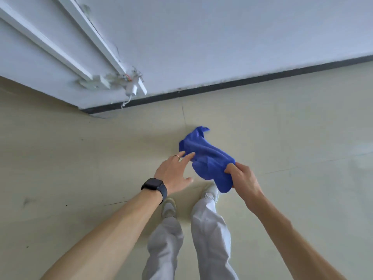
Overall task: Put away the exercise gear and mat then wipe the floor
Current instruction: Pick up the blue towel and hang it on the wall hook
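Observation:
A crumpled blue cloth (pixel 207 158) hangs in the air above the pale floor (pixel 80 158). My right hand (pixel 241 176) grips its near lower end, fingers curled round the fabric. My left hand (pixel 175 172), with a ring and a dark watch on the wrist, reaches toward the cloth's left edge with straight fingers; the fingertips touch or nearly touch the fabric. No mat or exercise gear is in view.
A white wall (pixel 222 47) with a dark skirting strip (pixel 222 87) runs ahead. White cable conduits (pixel 96 41) end in a broken socket with loose wires (pixel 131 83) at the wall's corner. My legs and pale shoes (pixel 169 209) stand below.

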`<act>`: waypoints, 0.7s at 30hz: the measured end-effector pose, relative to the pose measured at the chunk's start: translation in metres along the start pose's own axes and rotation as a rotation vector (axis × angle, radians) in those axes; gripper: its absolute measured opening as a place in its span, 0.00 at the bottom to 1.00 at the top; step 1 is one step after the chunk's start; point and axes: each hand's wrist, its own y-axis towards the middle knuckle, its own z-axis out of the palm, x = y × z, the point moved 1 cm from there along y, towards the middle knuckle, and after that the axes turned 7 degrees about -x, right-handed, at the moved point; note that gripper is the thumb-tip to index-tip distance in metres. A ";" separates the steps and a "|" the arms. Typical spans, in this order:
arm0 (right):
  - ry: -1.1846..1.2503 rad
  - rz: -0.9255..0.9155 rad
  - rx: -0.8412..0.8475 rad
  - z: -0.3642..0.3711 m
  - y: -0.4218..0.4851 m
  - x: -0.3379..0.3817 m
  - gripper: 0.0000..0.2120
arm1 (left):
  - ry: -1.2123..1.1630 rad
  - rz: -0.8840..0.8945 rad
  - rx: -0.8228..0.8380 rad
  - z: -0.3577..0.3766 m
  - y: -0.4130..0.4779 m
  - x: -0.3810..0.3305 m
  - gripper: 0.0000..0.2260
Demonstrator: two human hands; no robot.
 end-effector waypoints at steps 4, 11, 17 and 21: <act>0.007 -0.100 -0.024 -0.059 -0.108 0.067 0.11 | -0.116 0.141 -0.073 -0.075 -0.058 -0.067 0.32; 0.125 -0.262 -0.185 -0.157 -0.283 0.129 0.07 | -0.173 0.469 -0.278 -0.210 -0.155 -0.185 0.12; 0.334 -0.402 -0.335 -0.226 -0.377 0.134 0.09 | -0.241 0.704 -0.329 -0.285 -0.225 -0.267 0.04; 0.301 -0.337 -0.613 -0.278 -0.391 0.105 0.15 | -0.324 0.757 -0.312 -0.327 -0.250 -0.325 0.04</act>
